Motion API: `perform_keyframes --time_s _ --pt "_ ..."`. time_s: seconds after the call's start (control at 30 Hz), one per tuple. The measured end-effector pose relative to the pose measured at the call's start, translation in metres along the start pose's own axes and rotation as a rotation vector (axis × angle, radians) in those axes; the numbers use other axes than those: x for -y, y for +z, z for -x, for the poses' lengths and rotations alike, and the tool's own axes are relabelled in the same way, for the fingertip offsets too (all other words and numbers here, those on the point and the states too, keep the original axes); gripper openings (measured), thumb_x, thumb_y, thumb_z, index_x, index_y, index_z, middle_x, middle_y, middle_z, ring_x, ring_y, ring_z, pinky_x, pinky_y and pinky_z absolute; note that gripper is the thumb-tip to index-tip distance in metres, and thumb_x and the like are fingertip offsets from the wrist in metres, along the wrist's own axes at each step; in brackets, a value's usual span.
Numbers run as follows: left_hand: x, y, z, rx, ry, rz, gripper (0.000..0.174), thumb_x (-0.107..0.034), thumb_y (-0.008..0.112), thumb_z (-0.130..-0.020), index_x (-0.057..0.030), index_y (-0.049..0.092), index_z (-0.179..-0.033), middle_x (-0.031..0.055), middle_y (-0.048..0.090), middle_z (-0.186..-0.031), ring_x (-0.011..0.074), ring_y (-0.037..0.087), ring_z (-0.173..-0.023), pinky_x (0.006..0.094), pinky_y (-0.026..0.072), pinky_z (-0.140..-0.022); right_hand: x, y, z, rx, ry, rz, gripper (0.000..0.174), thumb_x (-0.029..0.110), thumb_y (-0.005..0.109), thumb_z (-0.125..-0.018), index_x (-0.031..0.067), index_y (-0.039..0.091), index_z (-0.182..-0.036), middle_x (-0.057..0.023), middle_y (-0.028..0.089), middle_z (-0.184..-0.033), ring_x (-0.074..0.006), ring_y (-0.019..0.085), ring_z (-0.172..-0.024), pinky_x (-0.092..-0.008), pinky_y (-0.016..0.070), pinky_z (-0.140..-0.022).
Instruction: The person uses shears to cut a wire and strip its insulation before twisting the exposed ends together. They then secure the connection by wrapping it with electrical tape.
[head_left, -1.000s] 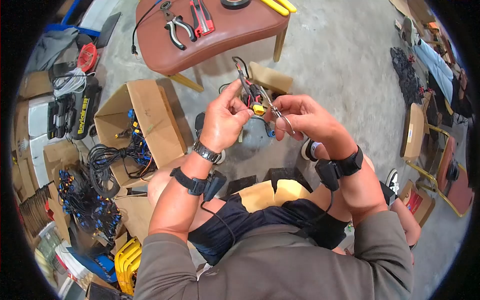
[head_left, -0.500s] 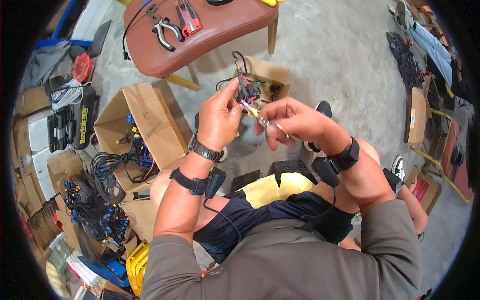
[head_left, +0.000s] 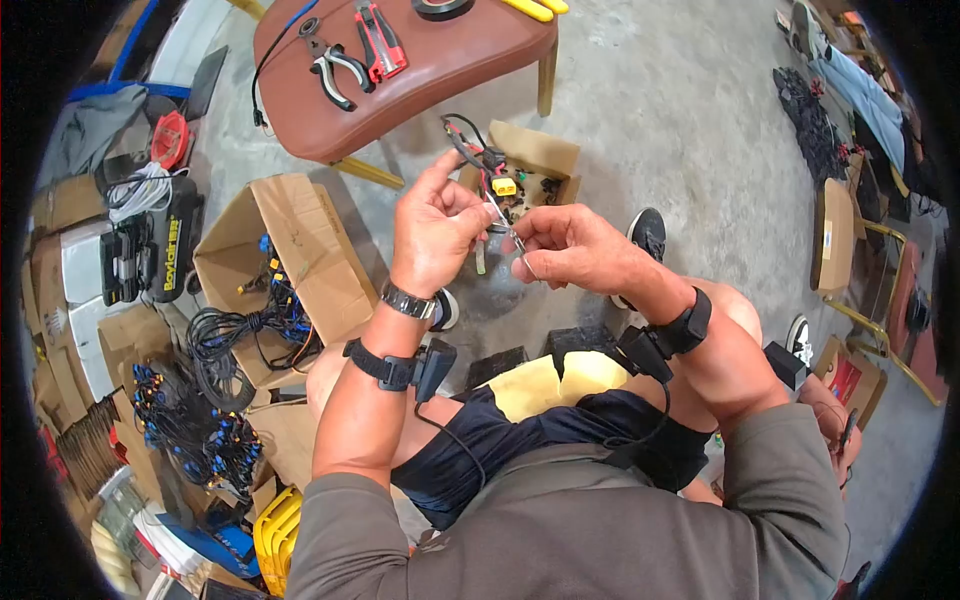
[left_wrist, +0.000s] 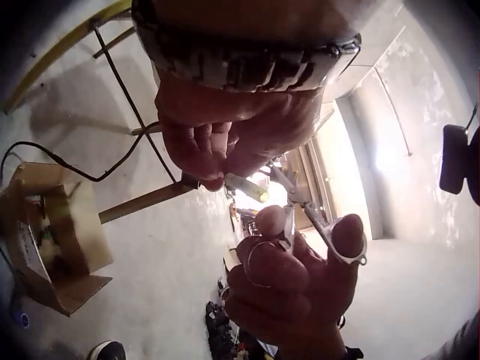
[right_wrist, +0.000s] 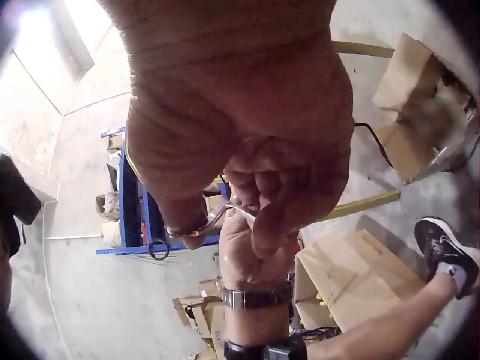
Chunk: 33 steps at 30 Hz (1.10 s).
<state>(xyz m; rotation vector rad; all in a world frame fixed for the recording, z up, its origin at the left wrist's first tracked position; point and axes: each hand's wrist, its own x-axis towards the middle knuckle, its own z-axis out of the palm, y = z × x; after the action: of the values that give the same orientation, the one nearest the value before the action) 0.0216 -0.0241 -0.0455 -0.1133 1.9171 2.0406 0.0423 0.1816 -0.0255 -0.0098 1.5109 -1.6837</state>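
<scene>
My left hand (head_left: 432, 235) pinches a bundle of black and red wires (head_left: 487, 165) with a yellow connector (head_left: 504, 187), which stands just above the fingertips in the head view. A pale yellowish translucent strip (left_wrist: 247, 187) sticks out from under the left fingers. My right hand (head_left: 570, 245) holds small metal scissors (left_wrist: 321, 225), its thumb and a finger through the handle loops. The blades point at the left fingertips, right by the strip in the left wrist view. In the right wrist view the scissors are partly hidden by the right hand.
A brown padded stool (head_left: 440, 60) ahead bears pliers (head_left: 335, 70), a red cutter (head_left: 380, 40) and black tape. A small open carton (head_left: 540, 150) sits on the floor beyond the hands. On the left stands a larger carton (head_left: 310, 240) with cables.
The right hand has brought the scissors closer to the left fingertips, and the blades now point up and left. The yellow connector has swung upward, away from the scissors.
</scene>
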Motion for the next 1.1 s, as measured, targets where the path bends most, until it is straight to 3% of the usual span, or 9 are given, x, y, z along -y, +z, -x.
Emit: perform_keyframes --time_s 0.2,0.4,0.5,0.6,0.7,1.1 --pt "-0.007 0.004 0.003 -0.006 -0.032 0.005 0.069 0.009 0.068 -0.079 0.0055 0.04 -0.142 0.0029 0.063 -0.074 0.007 0.058 -0.061 0.0226 0.0472 -0.054 -0.003 -0.002 -0.004 -0.054 -0.071 -0.038 0.033 0.024 0.072 -0.084 0.0016 0.064 -0.107 0.0011 0.063 -0.081 -0.0056 0.056 -0.07 -0.023 0.0436 -0.057" --pt "0.002 0.002 0.002 -0.003 -0.006 -0.068 0.069 0.004 0.07 -0.08 0.0034 0.039 -0.142 0.0021 0.063 -0.074 0.007 0.057 -0.059 0.021 0.0444 -0.048 -0.006 -0.002 -0.006 -0.03 -0.096 -0.121 0.037 0.024 0.071 -0.086 0.0009 0.063 -0.114 0.0003 0.066 -0.084 -0.0041 0.058 -0.071 -0.0202 0.044 -0.057" --pt "-0.005 0.003 0.003 -0.016 -0.013 -0.059 0.067 0.006 0.068 -0.079 0.0075 0.042 -0.14 0.0018 0.061 -0.072 0.007 0.057 -0.062 0.0241 0.0489 -0.057 -0.002 -0.001 -0.005 -0.038 -0.088 -0.167 0.034 0.021 0.069 -0.087 0.0009 0.063 -0.113 -0.0008 0.067 -0.086 -0.0043 0.057 -0.071 -0.0205 0.0441 -0.057" --pt "-0.001 0.003 0.001 -0.039 -0.004 -0.072 0.068 0.006 0.068 -0.079 0.0063 0.042 -0.141 0.0016 0.061 -0.072 0.0068 0.056 -0.062 0.024 0.0487 -0.057 -0.004 -0.001 -0.006 -0.038 -0.085 -0.176 0.032 0.019 0.069 -0.086 0.001 0.064 -0.112 -0.0012 0.068 -0.087 -0.0047 0.057 -0.071 -0.021 0.0441 -0.057" --pt "0.002 0.002 0.0 -0.018 0.003 -0.063 0.07 0.005 0.069 -0.081 0.0038 0.038 -0.143 0.0024 0.063 -0.075 0.0073 0.058 -0.059 0.0207 0.0449 -0.048 -0.004 0.0 -0.006 -0.037 -0.084 -0.18 0.032 0.019 0.069 -0.086 0.0011 0.063 -0.112 -0.0011 0.067 -0.086 -0.0045 0.057 -0.07 -0.0209 0.0439 -0.057" --pt "0.006 0.004 0.0 -0.024 0.006 -0.05 0.072 0.008 0.068 -0.08 0.0007 0.038 -0.144 0.002 0.06 -0.072 0.0079 0.058 -0.059 0.0218 0.0461 -0.05 -0.009 0.001 -0.009 -0.09 -0.097 -0.179 0.028 0.018 0.071 -0.086 0.001 0.063 -0.107 -0.0012 0.065 -0.078 -0.0056 0.054 -0.06 -0.0221 0.0423 -0.052"
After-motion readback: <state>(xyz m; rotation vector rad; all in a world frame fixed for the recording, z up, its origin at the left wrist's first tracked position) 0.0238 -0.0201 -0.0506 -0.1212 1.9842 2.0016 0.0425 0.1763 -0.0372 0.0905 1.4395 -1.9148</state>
